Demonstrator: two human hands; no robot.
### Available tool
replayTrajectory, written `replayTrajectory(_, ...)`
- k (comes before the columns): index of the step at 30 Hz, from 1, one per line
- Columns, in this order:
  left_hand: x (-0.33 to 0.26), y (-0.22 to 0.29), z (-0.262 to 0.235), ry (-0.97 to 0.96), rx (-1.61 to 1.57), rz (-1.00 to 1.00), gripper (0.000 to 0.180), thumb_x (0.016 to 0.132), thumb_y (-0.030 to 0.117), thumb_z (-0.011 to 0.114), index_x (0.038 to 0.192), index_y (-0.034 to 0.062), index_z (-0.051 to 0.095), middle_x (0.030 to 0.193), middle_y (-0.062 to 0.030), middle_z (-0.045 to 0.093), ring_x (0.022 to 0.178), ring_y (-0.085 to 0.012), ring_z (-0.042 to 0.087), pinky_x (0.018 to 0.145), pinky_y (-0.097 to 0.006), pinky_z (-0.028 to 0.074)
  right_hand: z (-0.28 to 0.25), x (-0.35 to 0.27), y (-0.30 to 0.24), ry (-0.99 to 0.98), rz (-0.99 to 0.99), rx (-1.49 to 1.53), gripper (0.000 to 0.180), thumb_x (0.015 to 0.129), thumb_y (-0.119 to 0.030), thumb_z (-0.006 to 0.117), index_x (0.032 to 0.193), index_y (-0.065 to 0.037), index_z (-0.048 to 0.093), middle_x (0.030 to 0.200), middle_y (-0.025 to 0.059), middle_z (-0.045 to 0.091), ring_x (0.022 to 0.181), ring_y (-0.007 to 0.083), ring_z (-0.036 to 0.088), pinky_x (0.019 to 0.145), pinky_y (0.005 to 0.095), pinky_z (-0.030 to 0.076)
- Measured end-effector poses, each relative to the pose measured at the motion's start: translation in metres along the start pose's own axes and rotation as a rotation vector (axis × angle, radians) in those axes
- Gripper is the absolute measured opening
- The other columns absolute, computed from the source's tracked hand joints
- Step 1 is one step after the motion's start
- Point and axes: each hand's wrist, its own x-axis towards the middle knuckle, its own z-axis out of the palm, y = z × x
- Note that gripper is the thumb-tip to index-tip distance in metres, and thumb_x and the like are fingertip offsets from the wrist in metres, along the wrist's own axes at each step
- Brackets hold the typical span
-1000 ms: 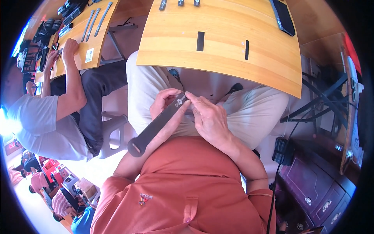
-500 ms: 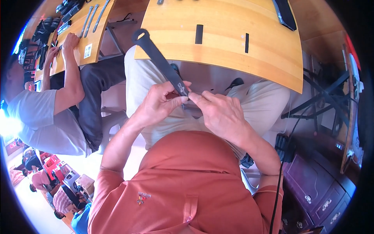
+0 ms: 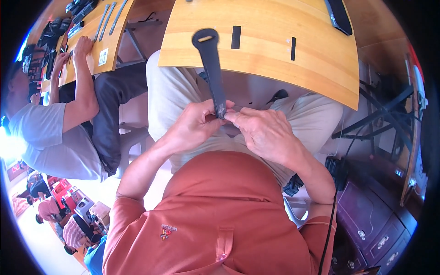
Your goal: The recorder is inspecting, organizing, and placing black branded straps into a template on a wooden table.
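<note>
A dark grey strap (image 3: 211,66) with a rounded, slotted upper end stands up from my hands over my lap. My left hand (image 3: 195,124) is closed on its lower end, thumb and fingers pinching it near a small pale marking. From the other side, the fingertips of my right hand (image 3: 263,130) press together at that same end. What exactly lies between the right fingertips is too small to make out. Beyond the strap, a short wide black strip (image 3: 236,37) and a thinner black strip (image 3: 293,48) lie on the wooden table (image 3: 197,48).
A dark flat item (image 3: 338,17) lies at the table's far right. Leftward, a person (image 3: 46,133) in a grey shirt works at another table (image 3: 91,50) holding several straps. A black cable (image 3: 331,220) runs past my right arm, near a purple cabinet (image 3: 366,213).
The strap's slotted end has swung right, from leaning left to nearly upright. Both hands stay together at its lower end and have shifted slightly to the right.
</note>
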Motion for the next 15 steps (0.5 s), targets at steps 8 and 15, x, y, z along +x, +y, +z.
replayTrajectory(8,0.004,-0.004,-0.006,-0.091,-0.050,-0.001,0.034,0.100,-0.011,0.053,0.133,-0.0051,0.056,0.117,-0.0088,0.068,0.112,-0.0141,0.065,0.098,-0.030,0.053,-0.013,0.006,0.009,-0.114,-0.036,-0.035,0.034,0.090,-0.008,0.058,0.121,-0.013,0.070,0.094,0.0114,0.072,0.082,0.0387,0.070,0.069,0.0509,0.054)
replayTrajectory(15,0.006,0.009,0.006,-0.075,-0.359,0.032,0.030,0.101,-0.007,0.055,0.130,-0.0027,0.055,0.111,-0.0075,0.069,0.103,-0.0128,0.066,0.091,-0.029,0.053,0.032,0.006,0.030,0.463,-0.295,0.235,0.048,0.074,-0.004,0.086,0.120,-0.009,0.072,0.080,0.0073,0.065,0.063,0.0233,0.068,0.053,0.0355,0.053)
